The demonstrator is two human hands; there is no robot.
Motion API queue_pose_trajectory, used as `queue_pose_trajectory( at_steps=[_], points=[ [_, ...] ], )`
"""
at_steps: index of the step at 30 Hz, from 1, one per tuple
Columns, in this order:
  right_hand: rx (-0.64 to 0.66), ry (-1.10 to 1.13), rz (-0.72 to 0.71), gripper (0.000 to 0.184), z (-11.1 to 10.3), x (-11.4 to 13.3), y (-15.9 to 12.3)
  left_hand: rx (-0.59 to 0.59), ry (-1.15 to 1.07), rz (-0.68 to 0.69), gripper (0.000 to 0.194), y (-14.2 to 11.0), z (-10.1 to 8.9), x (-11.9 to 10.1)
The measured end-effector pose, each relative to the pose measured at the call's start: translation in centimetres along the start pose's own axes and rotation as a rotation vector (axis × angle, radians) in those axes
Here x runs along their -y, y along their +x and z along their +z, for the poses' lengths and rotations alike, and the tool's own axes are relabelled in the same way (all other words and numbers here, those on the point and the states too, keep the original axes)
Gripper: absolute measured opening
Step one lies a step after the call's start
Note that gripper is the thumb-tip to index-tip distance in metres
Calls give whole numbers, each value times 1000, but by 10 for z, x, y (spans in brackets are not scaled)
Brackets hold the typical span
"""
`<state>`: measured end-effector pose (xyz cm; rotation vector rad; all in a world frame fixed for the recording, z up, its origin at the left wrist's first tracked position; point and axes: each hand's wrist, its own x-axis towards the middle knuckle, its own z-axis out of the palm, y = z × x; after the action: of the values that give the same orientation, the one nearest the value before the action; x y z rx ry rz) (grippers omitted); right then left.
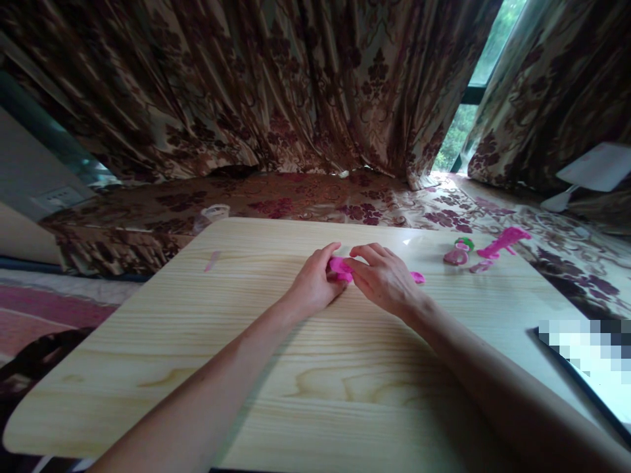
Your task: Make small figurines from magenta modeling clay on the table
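Note:
Over the middle of the table, a bright pink piece of modelling clay [340, 268] sits between my two hands. My left hand [315, 281] curls round it from the left, with thumb and fingers closed on it. From the right, my right hand [384, 274] reaches in with bent fingers, and its fingertips press on the clay's right side. Part of the clay is hidden behind the fingers. Just beyond my right wrist, a small flat pink piece [418, 277] lies on the wood.
Toward the back right of the wooden table [246, 368] stand a pink clay figure [503, 243] and a small pink-and-green item [459, 251]. A dark-edged tablet-like device [586, 374] lies at the right edge. A pink strip [212, 261] lies back left, near a clear cup [213, 215].

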<state>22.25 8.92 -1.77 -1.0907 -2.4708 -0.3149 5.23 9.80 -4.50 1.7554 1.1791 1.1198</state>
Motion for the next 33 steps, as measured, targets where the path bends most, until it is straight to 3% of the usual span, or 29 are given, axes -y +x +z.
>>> queue_pose_trajectory(
  at_steps=[9, 14, 18, 21, 23, 27, 33],
  points=[
    [21, -32, -51, 19, 0, -1, 5, 59, 68, 66, 65, 2, -1, 9],
    [-17, 37, -26, 19, 3, -5, 4, 82, 8, 25, 66, 2, -2, 5],
    [-69, 92, 47, 18, 6, -9, 1, -63, 68, -19, 61, 3, -5, 4],
    [-79, 108, 75, 17, 7, -10, -1, -215, 299, 29, 31, 1, -5, 4],
    [-77, 111, 88, 17, 7, -9, -2, -230, 456, 99, 21, -1, -4, 3],
    [-84, 106, 109, 19, 8, -7, -1, -212, 601, 149, 22, -4, 2, -1],
    [-111, 101, 112, 22, 4, -5, 2, -246, 461, 130, 20, 0, 7, -4]
  ],
)
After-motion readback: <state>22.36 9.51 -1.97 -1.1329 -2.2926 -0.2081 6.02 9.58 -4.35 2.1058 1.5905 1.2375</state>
